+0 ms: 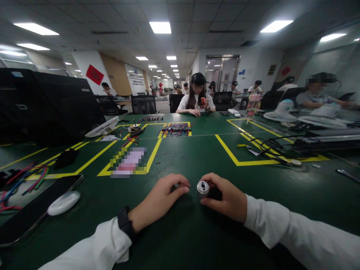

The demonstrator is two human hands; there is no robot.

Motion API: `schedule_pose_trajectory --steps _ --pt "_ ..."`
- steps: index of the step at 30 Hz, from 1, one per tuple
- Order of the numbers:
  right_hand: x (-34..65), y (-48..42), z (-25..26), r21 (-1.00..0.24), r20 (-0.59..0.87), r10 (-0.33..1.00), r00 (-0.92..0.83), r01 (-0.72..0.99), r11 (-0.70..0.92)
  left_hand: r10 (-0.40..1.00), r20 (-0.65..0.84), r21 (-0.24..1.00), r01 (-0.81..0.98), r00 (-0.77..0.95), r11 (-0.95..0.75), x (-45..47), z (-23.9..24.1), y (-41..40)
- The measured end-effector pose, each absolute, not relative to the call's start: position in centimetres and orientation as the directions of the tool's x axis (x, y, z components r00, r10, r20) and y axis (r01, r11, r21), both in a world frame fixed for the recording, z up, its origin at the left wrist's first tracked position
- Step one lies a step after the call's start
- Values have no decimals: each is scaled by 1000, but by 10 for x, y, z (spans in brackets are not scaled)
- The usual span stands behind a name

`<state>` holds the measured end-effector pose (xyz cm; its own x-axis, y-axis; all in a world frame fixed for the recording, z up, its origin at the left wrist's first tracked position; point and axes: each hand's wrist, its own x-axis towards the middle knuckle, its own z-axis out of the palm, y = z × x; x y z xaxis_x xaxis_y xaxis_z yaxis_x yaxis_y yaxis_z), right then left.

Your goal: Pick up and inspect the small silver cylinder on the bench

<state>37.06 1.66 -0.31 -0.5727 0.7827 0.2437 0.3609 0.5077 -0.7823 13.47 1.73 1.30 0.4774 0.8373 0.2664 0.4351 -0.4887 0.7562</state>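
Observation:
My right hand (225,197) grips a short silver metal cylinder (203,191) between thumb and fingers, just above or on the green table (180,240). The cylinder stands upright, and its pale round end with small dark holes faces up. To the left of it, my left hand (163,197) rests over the table with its fingers curved and a gap between thumb and forefinger. Nothing shows in that hand, and it is apart from the cylinder. A dark watch band (125,222) is on the left wrist.
On the left lie a phone (36,210), a white oval case (64,203) and coloured wires (39,179). Wired parts (177,129) sit in a yellow-taped box ahead. Black cables (261,148) and white fans (281,111) are at right. Across the table sits a person (197,97).

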Motion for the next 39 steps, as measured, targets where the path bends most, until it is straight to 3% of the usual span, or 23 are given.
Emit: schedule_pose_trajectory --steps 7,11,15,18,20,24,31,35,39 --pt "372 17 -6 -760 262 777 -573 373 532 767 225 588 544 601 -598 134 4 20" --pt "371 17 -7 -765 265 774 -576 363 532 816 231 742 447 530 -500 132 3 20" --pt "378 17 -6 -754 334 810 -482 378 536 938 229 952 141 259 -271 125 -5 27" --pt "405 24 -7 -700 432 846 -311 475 533 966 188 981 -87 175 -175 110 -9 31" --pt "437 30 -10 -618 503 843 -191 602 505 969 150 984 -129 195 -126 94 -7 28" --pt "522 38 -16 -462 588 806 72 848 261 990 45 999 -32 136 -41 58 1 11" --pt "677 31 -32 -362 568 700 434 895 -262 1000 -1 1000 31 0 1 27 0 -1" --pt "731 32 -51 -252 601 701 382 924 -288 1000 -9 998 61 11 8 25 -4 2" --pt "709 30 -39 -180 637 689 345 936 -302 1000 5 997 73 -7 -4 28 -4 3"
